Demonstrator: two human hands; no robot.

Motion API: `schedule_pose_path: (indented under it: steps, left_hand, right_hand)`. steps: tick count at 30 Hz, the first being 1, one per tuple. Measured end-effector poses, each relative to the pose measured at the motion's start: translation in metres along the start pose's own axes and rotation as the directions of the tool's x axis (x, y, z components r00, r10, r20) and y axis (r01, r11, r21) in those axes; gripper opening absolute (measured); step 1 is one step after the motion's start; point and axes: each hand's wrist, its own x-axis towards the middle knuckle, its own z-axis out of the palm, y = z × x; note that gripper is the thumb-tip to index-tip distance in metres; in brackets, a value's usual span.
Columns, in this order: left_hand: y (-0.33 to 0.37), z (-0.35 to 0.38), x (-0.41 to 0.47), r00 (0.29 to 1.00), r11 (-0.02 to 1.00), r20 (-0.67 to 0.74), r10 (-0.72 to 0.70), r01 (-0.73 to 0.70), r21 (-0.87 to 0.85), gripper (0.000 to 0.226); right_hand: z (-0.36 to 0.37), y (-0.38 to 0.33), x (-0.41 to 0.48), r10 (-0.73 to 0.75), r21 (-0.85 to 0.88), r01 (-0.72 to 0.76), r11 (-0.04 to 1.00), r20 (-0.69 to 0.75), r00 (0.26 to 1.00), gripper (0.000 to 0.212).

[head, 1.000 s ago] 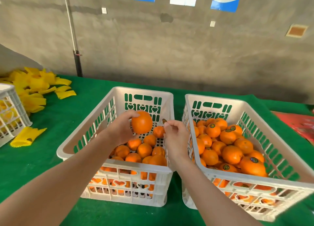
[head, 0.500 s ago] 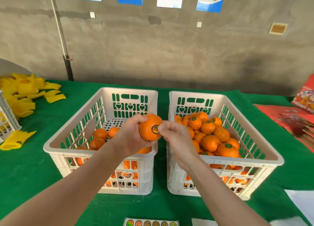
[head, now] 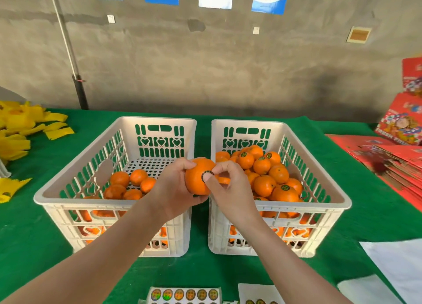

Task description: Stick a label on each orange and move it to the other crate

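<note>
My left hand (head: 173, 189) grips an orange (head: 195, 178) above the gap between two white crates. My right hand (head: 230, 189) has its thumb on a round label (head: 204, 174) on the orange's side. Its forefinger curls over the top of the fruit. The left crate (head: 109, 201) holds several unlabelled oranges (head: 130, 185) with part of its floor bare. The right crate (head: 303, 204) is piled with labelled oranges (head: 265, 173).
A sheet of round labels (head: 185, 295) lies at the near table edge, with another label sheet (head: 260, 297) beside it. Yellow foam nets (head: 16, 130) are heaped at the far left. Flat red cartons (head: 392, 157) and white paper (head: 397, 265) lie to the right.
The orange went from above the left crate to the gap between the crates. My right hand brought the label onto it and now presses it. The camera has tilted down.
</note>
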Motion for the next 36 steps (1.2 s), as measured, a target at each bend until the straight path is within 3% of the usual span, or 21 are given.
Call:
schedule_pose_path:
  steps: [5,8,10,11,12,14,17,19,22,24,27,32,34,36]
  left_hand:
    - [-0.006,0.002,0.002,0.999,0.998,-0.013,-0.037,0.037,0.047,0.047]
    - [-0.011,0.008,0.002,0.993,0.998,0.11,-0.03,0.022,0.066,0.05]
    - [-0.021,0.013,0.007,0.998,0.984,0.041,0.04,-0.046,0.172,0.051]
    - [-0.025,0.018,0.013,0.994,0.972,-0.073,0.081,-0.063,0.225,0.049]
    - [-0.027,0.02,0.019,0.963,0.901,-0.124,0.239,-0.173,0.398,0.044]
    - [-0.033,0.03,0.031,0.887,0.674,-0.01,0.461,-0.343,0.654,0.037]
    - [-0.042,0.041,0.061,0.816,0.372,0.12,0.566,-0.383,0.846,0.029]
    - [-0.049,0.046,0.078,0.803,0.19,0.215,0.556,-0.375,0.907,0.03]
    - [-0.063,0.049,0.097,0.864,-0.059,0.285,0.415,-0.287,0.956,0.026]
    - [-0.066,0.047,0.102,0.893,-0.083,0.272,0.359,-0.259,0.962,0.02]
    - [-0.067,0.042,0.104,0.868,-0.086,0.271,0.415,-0.259,0.962,0.015]
    - [-0.069,0.043,0.103,0.849,-0.086,0.266,0.456,-0.255,0.963,0.014]
    - [-0.068,0.043,0.101,0.837,-0.087,0.268,0.477,-0.258,0.962,0.015]
    - [-0.069,0.043,0.1,0.818,-0.113,0.286,0.499,-0.266,0.957,0.017]
  right_hand:
    - [-0.004,0.011,-0.009,0.022,0.106,-0.024,0.994,0.015,1.0,0.051]
    - [-0.003,0.018,-0.016,-0.018,0.1,0.008,0.995,0.1,0.995,0.068]
    - [-0.006,0.023,-0.016,-0.052,0.058,0.048,0.997,0.059,0.997,0.076]
    - [-0.01,0.026,-0.015,-0.063,0.041,0.062,0.997,0.021,0.998,0.078]
    - [-0.017,0.027,-0.011,-0.071,0.031,0.071,0.997,-0.013,0.997,0.078]
    - [-0.035,0.031,0.0,-0.066,0.032,0.068,0.997,-0.06,0.996,0.077]
    - [-0.066,0.044,0.033,0.051,0.025,-0.048,0.999,-0.129,0.99,0.075]
    - [-0.083,0.06,0.059,0.189,-0.036,-0.195,0.98,-0.13,0.973,0.076]
    - [-0.098,0.096,0.086,0.364,-0.216,-0.362,0.907,-0.031,0.931,0.077]
    - [-0.1,0.119,0.094,0.438,-0.419,-0.365,0.831,0.09,0.894,0.069]
    - [-0.094,0.139,0.101,0.493,-0.689,-0.206,0.694,0.247,0.834,0.072]
    - [-0.083,0.148,0.106,0.468,-0.766,-0.009,0.643,0.383,0.797,0.075]
    - [-0.086,0.137,0.099,0.33,-0.718,0.003,0.696,0.323,0.887,0.072]
    - [-0.092,0.113,0.081,0.022,-0.519,0.024,0.855,0.083,0.996,0.044]
